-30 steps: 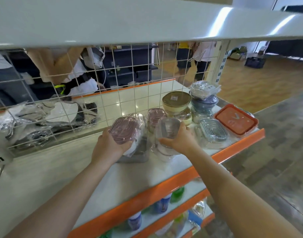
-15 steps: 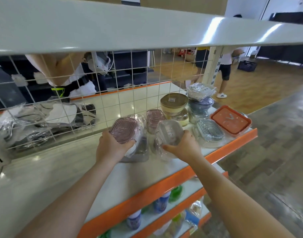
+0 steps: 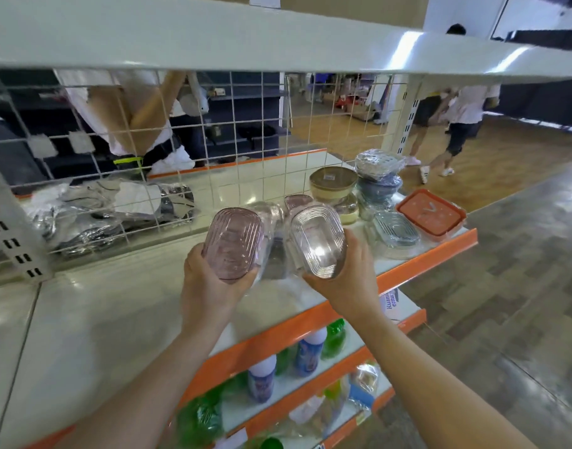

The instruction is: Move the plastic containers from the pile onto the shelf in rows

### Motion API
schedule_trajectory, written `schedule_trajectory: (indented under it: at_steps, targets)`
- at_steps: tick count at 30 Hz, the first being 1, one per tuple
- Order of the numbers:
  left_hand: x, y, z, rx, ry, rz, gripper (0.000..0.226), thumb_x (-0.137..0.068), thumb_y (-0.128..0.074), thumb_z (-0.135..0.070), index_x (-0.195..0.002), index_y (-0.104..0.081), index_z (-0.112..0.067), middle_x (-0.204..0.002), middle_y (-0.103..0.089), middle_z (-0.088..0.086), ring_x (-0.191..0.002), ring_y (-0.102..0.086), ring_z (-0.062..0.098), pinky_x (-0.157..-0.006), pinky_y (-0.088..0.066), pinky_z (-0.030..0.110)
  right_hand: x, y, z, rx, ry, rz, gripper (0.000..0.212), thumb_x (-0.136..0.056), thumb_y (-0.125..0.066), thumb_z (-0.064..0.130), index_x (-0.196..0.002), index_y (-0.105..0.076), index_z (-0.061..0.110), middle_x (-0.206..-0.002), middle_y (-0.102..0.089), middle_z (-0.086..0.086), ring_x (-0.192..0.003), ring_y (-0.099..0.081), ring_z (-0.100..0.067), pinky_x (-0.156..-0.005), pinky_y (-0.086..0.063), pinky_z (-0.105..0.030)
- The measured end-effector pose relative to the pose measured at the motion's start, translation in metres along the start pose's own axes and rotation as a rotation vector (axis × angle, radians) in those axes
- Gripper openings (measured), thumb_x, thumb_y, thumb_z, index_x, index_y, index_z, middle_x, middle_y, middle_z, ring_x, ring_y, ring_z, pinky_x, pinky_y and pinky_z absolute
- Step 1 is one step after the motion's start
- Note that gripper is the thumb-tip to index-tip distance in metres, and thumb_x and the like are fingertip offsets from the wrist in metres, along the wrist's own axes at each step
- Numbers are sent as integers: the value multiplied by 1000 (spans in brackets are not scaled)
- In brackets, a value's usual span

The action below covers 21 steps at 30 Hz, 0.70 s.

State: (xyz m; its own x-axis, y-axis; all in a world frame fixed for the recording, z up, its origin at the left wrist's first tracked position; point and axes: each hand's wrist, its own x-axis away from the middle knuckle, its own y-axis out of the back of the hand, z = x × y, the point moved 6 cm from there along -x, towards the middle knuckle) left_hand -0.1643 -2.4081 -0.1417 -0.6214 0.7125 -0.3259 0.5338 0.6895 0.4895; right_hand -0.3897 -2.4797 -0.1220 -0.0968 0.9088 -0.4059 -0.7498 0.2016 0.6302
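Note:
My left hand (image 3: pixel 210 286) grips a pale pink ribbed plastic container (image 3: pixel 233 243), lifted above the white shelf (image 3: pixel 116 306). Beside it my right hand (image 3: pixel 346 280) grips a clear ribbed container (image 3: pixel 317 239), tilted so its hollow faces me. Both are held above the shelf, just left of the pile. The pile at the shelf's right end holds a tan round tub (image 3: pixel 333 184), a stack of wrapped blue-grey bowls (image 3: pixel 378 179), a clear blue-tinted container (image 3: pixel 396 228) and an orange lidded box (image 3: pixel 430 217). More wrapped containers lie behind my hands, partly hidden.
A white wire grid (image 3: pixel 148 163) backs the shelf, with wrapped dark goods (image 3: pixel 99 215) behind it. Another shelf board (image 3: pixel 245 37) hangs close overhead. Bottles (image 3: pixel 310 351) stand on the lower shelves. People walk on the wooden floor (image 3: pixel 450 131) at the right. The shelf's left stretch is bare.
Both hands have lifted their containers up off the pile and toward me. The clear container in my right hand has tipped so its inside shows.

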Motion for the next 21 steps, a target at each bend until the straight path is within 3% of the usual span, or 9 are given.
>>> schedule_trajectory:
  at_steps: [4,8,15,21]
  targets:
    - [21,22,-3,6,-14,-50,90,-60,-87,-38,-131,-41,-5,-126,-51,13,-113,-53,30,-89,-44,36,17,5,11,-1,14,16,94,-62,-86,34,-139,-36,12,-123,-48,-6,-109,-49,-26,-93,-44,-43]
    - [35,49,-9,23,-5,-86,92,-61,-86,-39,-133,-39,-5,-130,-50,12,-113,-53,28,-85,-43,31,29,8,28,-14,41,71,97,-64,-84,38,-141,-33,9,-134,-45,-6,-122,-44,-24,-100,-41,-41]
    - [104,123,11,40,48,-209,89,-63,-84,-43,-131,-39,-8,-125,-51,7,-106,-54,19,-88,-46,33,85,11,73,-57,130,223,103,-69,-79,46,-148,-21,15,-147,-33,-4,-134,-33,-21,-108,-33,-33]
    - [173,191,43,-30,149,-287,94,-59,-84,-50,-131,-40,-9,-123,-55,8,-110,-56,26,-91,-48,37,155,2,114,-89,221,330,100,-70,-78,46,-147,-23,13,-144,-37,-6,-131,-35,-22,-104,-32,-32]
